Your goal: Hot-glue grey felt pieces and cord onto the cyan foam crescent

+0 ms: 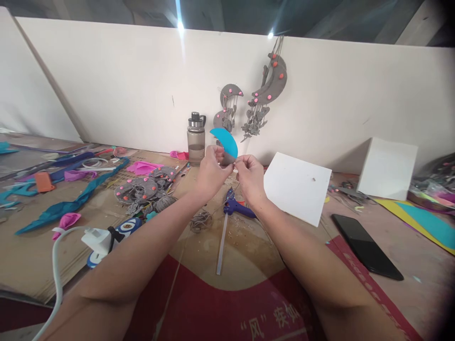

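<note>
My left hand (212, 171) pinches a blue felt crescent (227, 141), held up above the table with a grey layer showing along its lower part. At the crescent's lower right tip, the fingers of my right hand (250, 173) are closed together; a thin cord seems to run down from them. Below the hands lies a blue glue gun (232, 204) with a long clear glue stick (222, 244) sticking out toward me. A tangle of grey yarn (201, 221) rests left of the gun.
Grey crescents with pink dots (138, 189) are heaped at left, near a power strip (130, 227) with a white charger (95, 240). A bottle (196, 139) stands behind my hands. White boards (298, 187) and a phone (366, 246) are at right. Finished-looking crescents (272, 85) hang on the wall.
</note>
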Demonstrator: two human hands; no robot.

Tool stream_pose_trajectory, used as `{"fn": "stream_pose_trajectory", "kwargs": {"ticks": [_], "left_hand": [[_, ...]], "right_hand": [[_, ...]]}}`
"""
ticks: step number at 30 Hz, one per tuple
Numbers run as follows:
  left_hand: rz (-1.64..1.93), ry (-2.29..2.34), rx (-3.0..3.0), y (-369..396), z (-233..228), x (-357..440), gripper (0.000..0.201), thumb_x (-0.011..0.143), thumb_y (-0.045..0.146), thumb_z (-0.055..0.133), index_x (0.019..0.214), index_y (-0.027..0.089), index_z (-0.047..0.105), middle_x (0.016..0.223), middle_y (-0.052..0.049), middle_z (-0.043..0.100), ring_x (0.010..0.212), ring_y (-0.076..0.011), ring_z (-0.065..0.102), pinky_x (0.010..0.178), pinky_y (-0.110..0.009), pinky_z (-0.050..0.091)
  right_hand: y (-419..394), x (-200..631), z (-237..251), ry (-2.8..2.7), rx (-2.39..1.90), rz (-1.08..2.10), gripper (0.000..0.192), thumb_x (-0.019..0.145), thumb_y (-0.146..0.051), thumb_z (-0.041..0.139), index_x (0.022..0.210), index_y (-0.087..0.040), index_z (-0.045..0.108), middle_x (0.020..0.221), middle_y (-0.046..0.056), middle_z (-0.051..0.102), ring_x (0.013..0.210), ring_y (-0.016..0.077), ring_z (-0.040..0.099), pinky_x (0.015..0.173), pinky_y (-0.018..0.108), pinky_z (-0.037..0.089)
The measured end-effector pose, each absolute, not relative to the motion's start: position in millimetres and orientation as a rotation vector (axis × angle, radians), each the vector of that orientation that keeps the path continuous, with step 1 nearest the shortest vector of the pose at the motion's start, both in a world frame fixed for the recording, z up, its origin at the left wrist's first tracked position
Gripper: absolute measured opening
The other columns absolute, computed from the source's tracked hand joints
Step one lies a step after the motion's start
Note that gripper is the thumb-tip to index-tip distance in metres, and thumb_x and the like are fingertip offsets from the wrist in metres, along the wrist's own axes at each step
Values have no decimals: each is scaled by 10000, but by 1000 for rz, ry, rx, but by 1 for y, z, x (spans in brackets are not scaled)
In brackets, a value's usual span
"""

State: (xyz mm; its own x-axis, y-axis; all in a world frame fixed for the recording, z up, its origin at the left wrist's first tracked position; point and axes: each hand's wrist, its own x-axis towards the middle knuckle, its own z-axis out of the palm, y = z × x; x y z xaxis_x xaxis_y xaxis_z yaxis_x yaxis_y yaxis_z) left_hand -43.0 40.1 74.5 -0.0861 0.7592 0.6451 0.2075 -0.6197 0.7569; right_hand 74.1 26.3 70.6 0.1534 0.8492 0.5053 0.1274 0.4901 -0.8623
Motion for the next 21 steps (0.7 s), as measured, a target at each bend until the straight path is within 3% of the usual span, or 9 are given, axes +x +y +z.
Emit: {"fn": "stream_pose_trajectory", "kwargs": {"ticks": [5, 12, 21], "left_hand": [[1759, 1122, 1879, 32, 75, -43, 383, 734, 230, 701, 1046, 180, 485, 1070, -105, 615, 968, -196, 624, 861, -342, 484], [1723, 1156, 1872, 32, 72, -43, 275, 791, 253, 648, 1020, 169, 520, 1047, -126, 657, 1005, -213, 642, 892, -371, 488], [1648, 1266, 1882, 23, 81, -43, 112, 820, 229, 567, 910, 163, 578, 897, -77, 688, 818, -178, 653, 754, -311, 500]], "right_hand": [[15, 68, 74, -1335, -981, 474, 108, 796, -315, 543, 772, -215, 576, 617, -50, 477, 577, 118, 428, 576, 265, 348], [18, 69, 73, -1385, -932, 473, 149, 826, -340, 550, 813, -209, 619, 706, -17, 603, 649, 136, 519, 669, 284, 422], [17, 68, 72, -1438, -918, 471, 144, 846, -315, 525, 856, -196, 605, 788, 5, 638, 721, 143, 574, 725, 291, 458]]}}
